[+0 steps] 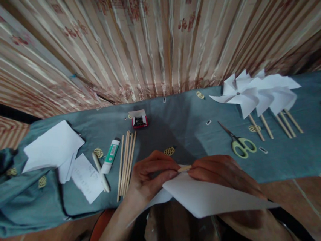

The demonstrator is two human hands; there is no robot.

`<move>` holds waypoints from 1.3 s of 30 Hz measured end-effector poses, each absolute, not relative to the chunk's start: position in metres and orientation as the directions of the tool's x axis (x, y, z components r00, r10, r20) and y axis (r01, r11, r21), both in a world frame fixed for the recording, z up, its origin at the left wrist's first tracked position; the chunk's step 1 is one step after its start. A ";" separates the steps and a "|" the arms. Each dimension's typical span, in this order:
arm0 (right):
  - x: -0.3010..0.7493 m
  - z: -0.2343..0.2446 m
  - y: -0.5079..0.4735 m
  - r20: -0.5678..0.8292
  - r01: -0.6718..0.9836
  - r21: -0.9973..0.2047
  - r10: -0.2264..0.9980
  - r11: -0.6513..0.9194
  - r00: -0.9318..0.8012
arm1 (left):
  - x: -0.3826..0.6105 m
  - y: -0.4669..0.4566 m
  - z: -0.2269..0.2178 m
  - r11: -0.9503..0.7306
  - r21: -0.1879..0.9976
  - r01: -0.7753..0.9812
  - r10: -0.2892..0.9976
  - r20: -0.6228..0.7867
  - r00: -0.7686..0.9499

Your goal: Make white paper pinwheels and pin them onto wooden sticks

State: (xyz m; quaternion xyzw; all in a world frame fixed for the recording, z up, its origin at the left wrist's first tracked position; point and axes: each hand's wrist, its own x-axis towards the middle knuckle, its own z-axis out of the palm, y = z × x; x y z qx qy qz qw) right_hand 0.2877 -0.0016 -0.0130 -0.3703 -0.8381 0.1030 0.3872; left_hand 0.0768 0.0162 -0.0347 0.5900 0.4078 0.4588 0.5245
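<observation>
Cloth-covered counter is holding scissors; L hand & R hand are both pinching stick w/ paper, L of scissors.

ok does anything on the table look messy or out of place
The cloth is bunched in folds at its left end, while the rest lies fairly flat. A tiny shiny speck also sits beside the open box, too small to identify.
</observation>
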 end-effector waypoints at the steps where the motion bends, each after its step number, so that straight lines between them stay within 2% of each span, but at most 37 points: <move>1: 0.288 -0.014 -0.002 0.581 0.539 -0.464 0.701 0.703 -0.415 | 0.077 0.016 -0.035 -0.120 0.993 -0.004 0.964 0.117 0.237; 8: 0.284 -0.016 -0.002 0.549 0.508 -0.544 0.742 0.667 -0.385 | 0.077 0.014 -0.035 -0.198 0.980 0.033 0.960 0.188 0.206; 17: 0.277 -0.020 -0.008 0.538 0.504 -0.636 0.804 0.584 -0.253 | 0.081 0.007 -0.034 -0.174 0.984 0.044 0.973 0.165 0.162; 23: 0.276 -0.030 -0.009 0.463 0.529 -0.683 0.859 0.503 -0.220 | 0.084 0.003 -0.045 -0.082 0.997 0.017 0.987 0.078 0.140; 27: 0.276 -0.037 -0.007 0.411 0.506 -0.735 0.890 0.451 -0.197 | 0.088 0.001 -0.049 -0.044 0.996 0.071 0.994 0.036 0.105; 35: 0.280 -0.032 -0.004 0.201 0.444 -0.862 0.969 0.245 -0.145 | 0.097 -0.007 -0.041 -0.027 0.995 0.094 0.996 0.019 0.087; 39: 0.285 -0.033 -0.002 0.161 0.390 -0.897 0.976 0.207 -0.149 | 0.104 -0.012 -0.040 0.005 0.999 0.054 0.997 -0.009 0.082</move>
